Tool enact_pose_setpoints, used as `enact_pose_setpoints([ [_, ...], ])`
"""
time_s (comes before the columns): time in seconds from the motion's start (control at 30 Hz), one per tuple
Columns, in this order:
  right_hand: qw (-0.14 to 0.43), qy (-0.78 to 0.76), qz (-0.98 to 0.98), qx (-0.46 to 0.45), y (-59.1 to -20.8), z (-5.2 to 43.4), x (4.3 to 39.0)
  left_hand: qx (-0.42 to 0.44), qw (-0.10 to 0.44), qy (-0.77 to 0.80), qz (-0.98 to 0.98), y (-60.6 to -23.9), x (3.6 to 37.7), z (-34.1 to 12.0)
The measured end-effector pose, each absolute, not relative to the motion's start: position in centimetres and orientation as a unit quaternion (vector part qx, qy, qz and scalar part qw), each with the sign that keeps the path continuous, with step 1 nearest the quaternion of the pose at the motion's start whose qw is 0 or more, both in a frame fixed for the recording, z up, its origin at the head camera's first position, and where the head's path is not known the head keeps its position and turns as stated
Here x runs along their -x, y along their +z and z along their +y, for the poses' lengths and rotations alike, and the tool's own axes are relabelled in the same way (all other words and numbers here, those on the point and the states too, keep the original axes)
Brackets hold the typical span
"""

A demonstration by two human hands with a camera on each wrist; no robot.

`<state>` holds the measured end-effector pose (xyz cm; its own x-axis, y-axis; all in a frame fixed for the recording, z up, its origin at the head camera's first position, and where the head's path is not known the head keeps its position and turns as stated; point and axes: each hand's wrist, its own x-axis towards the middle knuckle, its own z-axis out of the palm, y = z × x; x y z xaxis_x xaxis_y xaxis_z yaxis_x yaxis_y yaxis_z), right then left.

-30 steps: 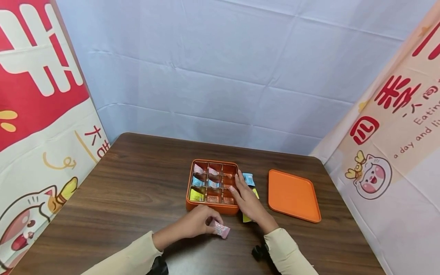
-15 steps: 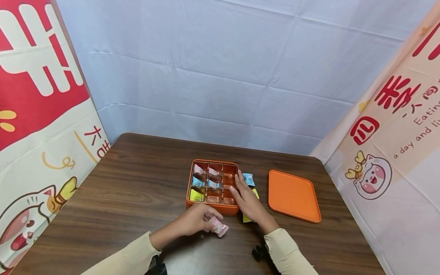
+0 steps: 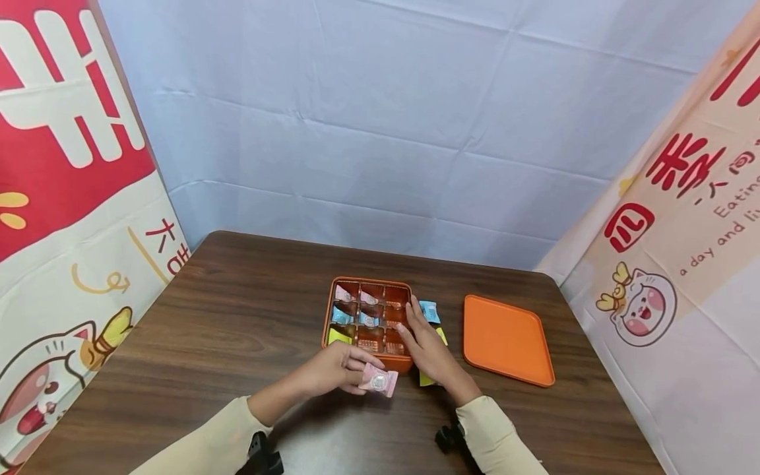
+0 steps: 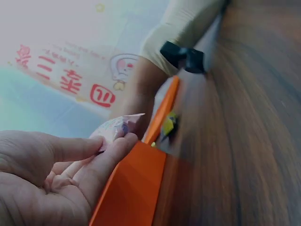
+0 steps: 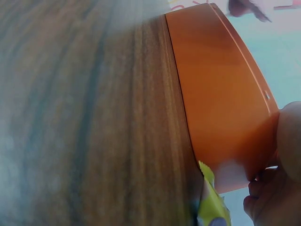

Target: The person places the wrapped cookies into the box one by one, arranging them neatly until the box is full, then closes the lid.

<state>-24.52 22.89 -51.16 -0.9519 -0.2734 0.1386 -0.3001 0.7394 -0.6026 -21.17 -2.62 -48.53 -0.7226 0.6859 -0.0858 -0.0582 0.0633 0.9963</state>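
Observation:
An orange box (image 3: 332, 309) with nine compartments sits mid-table; several hold pink, blue and yellow wrapped candies. My left hand (image 3: 332, 369) pinches a pink wrapped candy (image 3: 380, 380) just in front of the box's near wall (image 4: 136, 188); the wrapper (image 4: 115, 128) shows between thumb and finger in the left wrist view. My right hand (image 3: 424, 346) rests on the box's right side, fingers straight over the rim, thumb against the outer wall (image 5: 221, 103). A blue candy (image 3: 429, 310) and a yellow candy (image 3: 426, 377) lie beside that hand; the yellow candy (image 5: 211, 202) lies at the box corner.
The orange lid (image 3: 506, 338) lies flat to the right of the box. The dark wooden table (image 3: 225, 330) is hemmed by a printed banner (image 3: 65, 198) on the left, another banner (image 3: 683, 231) on the right and a white cloth backdrop behind.
My left hand has lifted the pink candy off the table and brought it up to the box's front wall. The right hand has stayed put.

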Motion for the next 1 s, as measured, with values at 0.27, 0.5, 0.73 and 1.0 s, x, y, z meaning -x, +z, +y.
enact_pose_setpoints([
  [0.27,0.026,0.331,-0.930,-0.159,-51.2,22.9,24.4,-0.171,0.330,0.728,0.576,-48.0,22.2,-3.4],
  [0.5,0.024,0.328,-0.930,-0.161,-51.2,23.0,24.4,-0.142,0.312,0.746,0.571,-47.1,23.2,-3.9],
  [0.73,0.017,0.328,-0.930,-0.163,-51.1,23.0,24.4,-0.121,0.297,0.751,0.577,-46.3,24.1,-4.3],
  [1.0,0.018,0.328,-0.930,-0.162,-51.0,22.9,24.4,-0.112,0.276,0.763,0.574,-45.2,26.3,-5.2],
])
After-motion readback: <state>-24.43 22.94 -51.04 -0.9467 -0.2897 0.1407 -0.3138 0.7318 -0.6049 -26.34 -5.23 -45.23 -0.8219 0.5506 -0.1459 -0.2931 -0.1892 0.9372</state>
